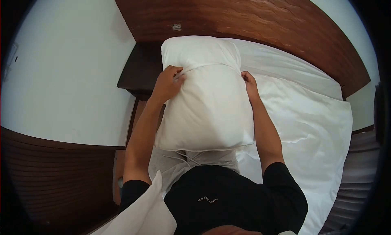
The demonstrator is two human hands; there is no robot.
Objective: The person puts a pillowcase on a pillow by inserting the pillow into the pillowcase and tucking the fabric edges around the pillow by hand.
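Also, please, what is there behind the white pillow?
To the left of the white pillow, part of a dark bedside table shows; to its right, white bedding. Anything directly behind is covered, so I cannot tell.

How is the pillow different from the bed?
The pillow is puffed up and round, but the bed is flat on top with lots of wrinkles. The pillow is much smaller, while the bed is wide. The pillow is between the left hand and the right hand, while the bed spreads out to the right. Both look white.
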